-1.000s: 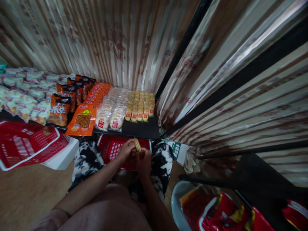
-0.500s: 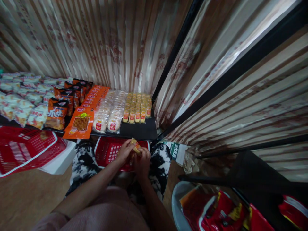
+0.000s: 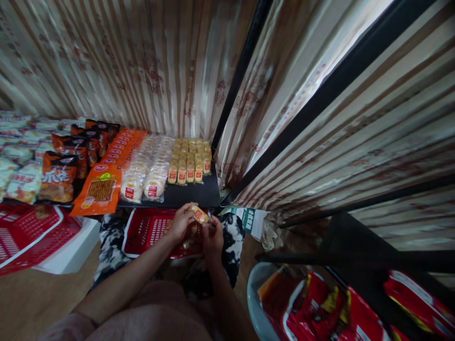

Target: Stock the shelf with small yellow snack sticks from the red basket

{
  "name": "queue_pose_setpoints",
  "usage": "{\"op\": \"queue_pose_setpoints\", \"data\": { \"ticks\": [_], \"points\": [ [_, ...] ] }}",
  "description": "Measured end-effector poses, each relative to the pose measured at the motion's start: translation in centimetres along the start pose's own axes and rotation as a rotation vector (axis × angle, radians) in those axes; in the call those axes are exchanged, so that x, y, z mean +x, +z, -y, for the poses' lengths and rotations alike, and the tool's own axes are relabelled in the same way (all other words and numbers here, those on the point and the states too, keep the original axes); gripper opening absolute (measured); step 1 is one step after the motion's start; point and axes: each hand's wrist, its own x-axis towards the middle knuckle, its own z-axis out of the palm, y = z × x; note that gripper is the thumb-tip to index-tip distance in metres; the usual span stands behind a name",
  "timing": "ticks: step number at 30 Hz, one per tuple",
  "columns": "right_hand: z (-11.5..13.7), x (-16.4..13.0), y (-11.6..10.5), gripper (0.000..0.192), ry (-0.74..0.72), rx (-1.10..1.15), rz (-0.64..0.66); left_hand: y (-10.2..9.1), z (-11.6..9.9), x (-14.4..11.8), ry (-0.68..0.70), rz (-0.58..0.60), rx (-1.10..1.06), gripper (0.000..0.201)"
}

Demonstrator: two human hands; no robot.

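Above the red basket [image 3: 142, 232] on my lap, my left hand [image 3: 181, 222] is closed on a small yellow wrapped cake [image 3: 199, 214] with a red label. My right hand [image 3: 213, 239] is closed at the cake's right end, fingers pinched; what lies under its fingertips is partly hidden. A few more wrapped pieces lie inside the basket below my hands. Just ahead on the black shelf [image 3: 192, 194] stand rows of similar small yellow cakes [image 3: 190, 163], beside two rows of round white wrapped cakes [image 3: 153, 187].
Left along the shelf are orange snack packs [image 3: 99, 184], black-and-orange bags [image 3: 59, 177] and white bags [image 3: 23, 182]. Another red basket [image 3: 26, 237] stands at left on a white box [image 3: 71, 251]. At lower right a pale tub [image 3: 254, 293] holds red packages. Black poles and curtains surround the shelf.
The view has shifted slightly to the right. The cake has turned in my hands so its label shows more, and my right hand has moved a little lower along its end.
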Motion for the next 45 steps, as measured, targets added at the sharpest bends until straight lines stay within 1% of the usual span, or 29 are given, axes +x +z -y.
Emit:
{"op": "queue_pose_setpoints", "data": {
  "ticks": [3,6,10,15,18,23,29,32,35,38,42,45],
  "points": [
    [0.4,0.2,0.0,0.045,0.056,0.126,0.022,0.0,-0.3,-0.2,-0.001,-0.003,0.015,0.035],
    [1.1,0.5,0.2,0.046,0.052,0.164,0.015,-0.4,-0.6,-0.6,-0.018,-0.009,0.070,0.037],
    [2.6,1.1,0.5,0.043,0.030,0.142,-0.001,-1.1,-1.0,-1.2,-0.041,-0.027,0.162,0.040],
    [4.7,1.9,0.8,0.037,-0.016,0.097,0.064,-1.6,-1.0,-1.5,-0.033,-0.015,0.297,0.036],
    [5.4,2.6,1.1,0.038,-0.043,0.045,0.083,-1.6,-0.8,-1.4,-0.025,0.012,0.311,0.039],
    [5.5,3.6,2.0,0.041,-0.103,0.061,0.086,-1.6,-0.3,-0.8,0.011,0.079,0.219,0.041],
    [4.8,3.6,2.9,0.042,-0.042,0.166,0.082,-1.6,0.2,0.1,0.052,0.075,0.159,0.039],
    [4.5,3.7,3.1,0.040,-0.046,0.185,0.079,-1.2,0.1,0.4,0.087,0.076,0.155,0.038],
    [4.7,3.8,3.1,0.040,-0.063,0.120,0.089,-0.7,0.0,0.6,0.116,0.083,0.174,0.037],
    [5.1,4.0,2.8,0.041,-0.087,-0.044,0.073,-0.3,0.2,1.1,0.137,0.082,0.225,0.035],
    [5.7,4.6,2.6,0.046,-0.134,-0.249,0.027,-0.3,0.8,2.2,0.197,0.050,0.341,0.031],
    [5.7,5.4,2.7,0.046,-0.162,-0.294,0.012,-0.5,1.0,3.1,0.252,0.016,0.458,0.030]
  ]
}}
